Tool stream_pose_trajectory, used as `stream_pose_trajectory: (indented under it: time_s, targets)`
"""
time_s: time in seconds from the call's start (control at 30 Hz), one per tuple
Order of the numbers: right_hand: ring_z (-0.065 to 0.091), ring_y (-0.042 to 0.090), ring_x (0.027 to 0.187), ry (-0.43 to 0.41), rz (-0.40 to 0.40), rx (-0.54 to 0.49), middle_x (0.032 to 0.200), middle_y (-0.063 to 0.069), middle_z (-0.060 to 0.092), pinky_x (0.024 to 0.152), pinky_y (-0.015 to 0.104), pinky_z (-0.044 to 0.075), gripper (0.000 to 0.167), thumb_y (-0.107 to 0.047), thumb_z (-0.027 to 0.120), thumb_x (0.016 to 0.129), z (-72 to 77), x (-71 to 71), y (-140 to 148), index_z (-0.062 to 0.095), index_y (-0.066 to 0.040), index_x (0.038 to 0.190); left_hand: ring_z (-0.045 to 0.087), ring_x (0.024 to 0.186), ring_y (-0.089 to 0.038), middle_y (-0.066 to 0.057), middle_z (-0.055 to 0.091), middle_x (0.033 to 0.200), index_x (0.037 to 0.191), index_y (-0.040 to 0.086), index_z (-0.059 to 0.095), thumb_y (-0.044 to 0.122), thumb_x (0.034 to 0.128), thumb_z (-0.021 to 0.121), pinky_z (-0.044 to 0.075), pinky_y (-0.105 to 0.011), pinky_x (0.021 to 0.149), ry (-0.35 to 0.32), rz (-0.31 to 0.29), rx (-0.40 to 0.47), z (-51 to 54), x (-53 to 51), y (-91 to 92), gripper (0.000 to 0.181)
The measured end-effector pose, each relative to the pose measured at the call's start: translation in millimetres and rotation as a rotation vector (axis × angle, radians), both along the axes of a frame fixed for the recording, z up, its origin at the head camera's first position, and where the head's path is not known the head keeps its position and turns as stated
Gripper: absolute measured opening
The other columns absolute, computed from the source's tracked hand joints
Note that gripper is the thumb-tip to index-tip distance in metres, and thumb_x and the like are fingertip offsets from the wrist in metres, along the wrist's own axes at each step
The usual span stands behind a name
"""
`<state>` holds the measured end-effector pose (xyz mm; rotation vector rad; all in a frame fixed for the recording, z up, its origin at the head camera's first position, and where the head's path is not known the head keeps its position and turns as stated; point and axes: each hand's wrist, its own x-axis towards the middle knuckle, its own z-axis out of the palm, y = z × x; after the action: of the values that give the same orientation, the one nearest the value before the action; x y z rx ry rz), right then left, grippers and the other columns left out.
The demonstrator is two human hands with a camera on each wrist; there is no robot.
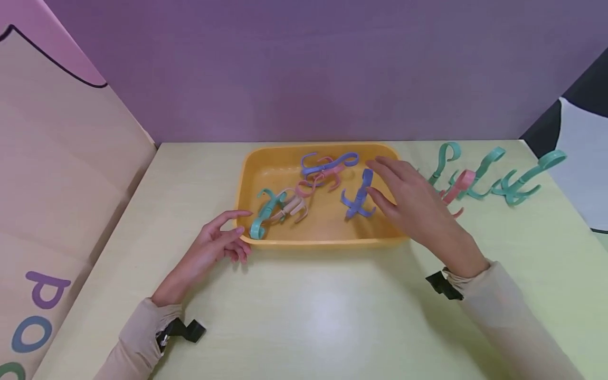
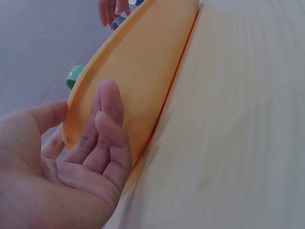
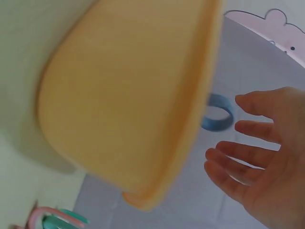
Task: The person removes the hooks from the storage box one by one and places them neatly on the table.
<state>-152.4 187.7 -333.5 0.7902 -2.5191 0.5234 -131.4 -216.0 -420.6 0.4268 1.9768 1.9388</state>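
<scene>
A yellow tray (image 1: 309, 244) stands on the table and holds several plastic claw hooks. At its front left corner, my left hand (image 1: 220, 237) grips the rim with thumb and index finger, the other fingers curled beside the outer wall. My right hand (image 1: 413, 203) hovers over the tray's right side, thumb and fingers spread around the top of a blue claw hook (image 1: 358, 198). In the right wrist view, a gap shows between the fingers and that hook's loop (image 3: 219, 114). Inside the tray also lie another blue hook (image 1: 328, 165), a pink hook (image 1: 306, 188), a teal hook (image 1: 263, 216) and a beige hook (image 1: 294, 206).
Right of the tray, several teal claw hooks (image 1: 518, 184) and a pink claw hook (image 1: 461, 184) stand on the table (image 1: 313, 311), partly behind my right hand. A purple panel (image 1: 309, 68) rises along the table's back edge. A printed panel (image 1: 57, 174) stands at left.
</scene>
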Motion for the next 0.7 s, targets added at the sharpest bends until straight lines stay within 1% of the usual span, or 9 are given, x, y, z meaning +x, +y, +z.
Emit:
stream_pose_trajectory:
  time_s: [0.17, 0.3, 0.4, 0.5, 0.57, 0.63, 0.7]
  targets:
    - [0.054, 0.041, 0.122, -0.006, -0.002, 0.040, 0.133, 0.025, 0.058, 0.097, 0.054, 0.048, 0.048, -0.012, 0.074, 0.090, -5.9, -5.0, -4, 0.057, 0.003, 0.132, 0.070, 0.068, -0.029, -0.016, 0.074, 0.083, 0.145, 0.008, 0.042, 0.022, 0.1056, 0.052, 0.053, -0.032, 0.059, 0.008, -0.002, 0.000, 1.2, -0.1, -1.3, 0.043]
    - [0.055, 0.040, 0.122, -0.013, -0.003, 0.023, 0.130, 0.023, 0.060, 0.097, 0.054, 0.048, 0.045, -0.010, 0.073, 0.091, -8.5, -5.6, -4, 0.058, 0.004, 0.131, 0.070, 0.068, -0.030, -0.016, 0.074, 0.083, 0.146, 0.004, 0.040, 0.022, 0.1057, 0.051, 0.053, -0.032, 0.059, 0.010, -0.001, 0.001, 1.4, -0.3, -1.1, 0.045]
    - [0.059, 0.038, 0.117, -0.003, 0.004, -0.008, 0.125, 0.022, 0.064, 0.091, 0.052, 0.052, 0.041, -0.007, 0.073, 0.090, -10.8, -4.6, -5, 0.058, 0.004, 0.127, 0.069, 0.068, -0.030, -0.015, 0.074, 0.083, 0.145, 0.004, 0.040, 0.022, 0.1058, 0.051, 0.053, -0.032, 0.059, 0.004, 0.000, 0.000, 0.4, -0.5, -0.9, 0.045]
    - [0.065, 0.038, 0.105, 0.015, 0.016, -0.042, 0.117, 0.021, 0.066, 0.081, 0.051, 0.055, 0.038, -0.003, 0.073, 0.089, -13.1, -3.8, -6, 0.059, 0.004, 0.123, 0.069, 0.068, -0.030, -0.015, 0.073, 0.083, 0.145, 0.004, 0.040, 0.022, 0.1056, 0.051, 0.053, -0.032, 0.059, 0.000, 0.002, 0.000, -0.7, -0.5, -0.4, 0.044]
    - [0.067, 0.036, 0.091, 0.024, 0.019, -0.058, 0.112, 0.021, 0.068, 0.072, 0.048, 0.057, 0.037, -0.002, 0.073, 0.088, -14.4, -3.1, -7, 0.058, 0.004, 0.122, 0.069, 0.068, -0.031, -0.015, 0.073, 0.083, 0.145, 0.005, 0.041, 0.022, 0.1055, 0.052, 0.053, -0.032, 0.059, -0.001, 0.004, 0.001, -1.4, -0.4, -0.5, 0.045]
    - [0.067, 0.033, 0.074, 0.027, 0.020, -0.062, 0.106, 0.020, 0.069, 0.063, 0.045, 0.056, 0.036, -0.002, 0.073, 0.089, -15.2, -2.5, -7, 0.058, 0.004, 0.121, 0.069, 0.068, -0.031, -0.016, 0.073, 0.083, 0.145, 0.005, 0.041, 0.023, 0.1055, 0.052, 0.053, -0.032, 0.059, -0.002, 0.004, 0.001, -1.7, -0.3, -0.7, 0.045]
    - [0.061, 0.027, 0.059, 0.025, 0.017, -0.059, 0.099, 0.019, 0.070, 0.054, 0.040, 0.053, 0.036, -0.002, 0.073, 0.089, -15.1, -1.7, -7, 0.057, 0.003, 0.120, 0.069, 0.068, -0.030, -0.016, 0.073, 0.083, 0.145, 0.006, 0.042, 0.023, 0.1055, 0.052, 0.053, -0.032, 0.059, -0.002, 0.004, 0.003, -2.1, -0.3, -0.8, 0.044]
